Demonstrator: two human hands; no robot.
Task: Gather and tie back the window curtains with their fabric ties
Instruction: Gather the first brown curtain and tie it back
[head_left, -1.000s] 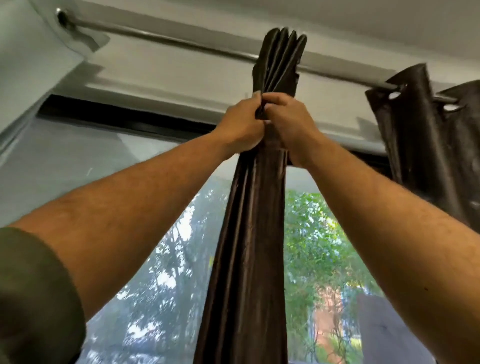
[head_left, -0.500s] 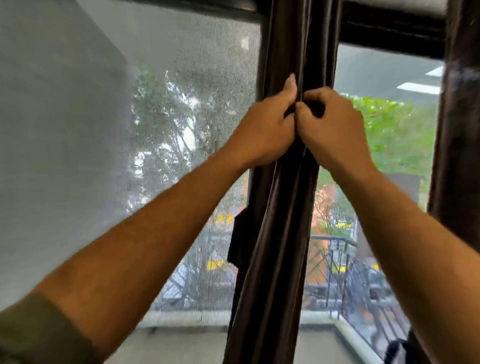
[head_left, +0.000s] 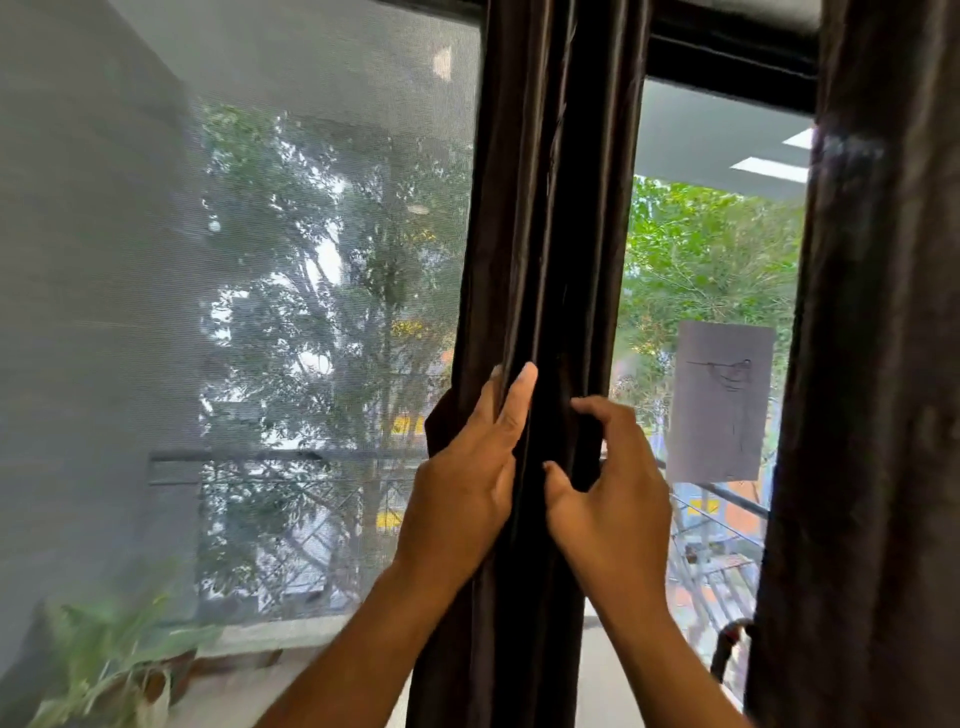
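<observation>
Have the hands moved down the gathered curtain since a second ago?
Yes. Both the left hand and right hand slid down the gathered curtain, from just under the rod to mid-window, level with the balcony railing.

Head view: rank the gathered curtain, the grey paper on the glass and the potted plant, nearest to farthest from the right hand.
1. Gathered curtain: centre, pinched by the right hand.
2. Grey paper: on the glass, just right of that hand.
3. Potted plant: bottom left corner, past the left hand.
</observation>
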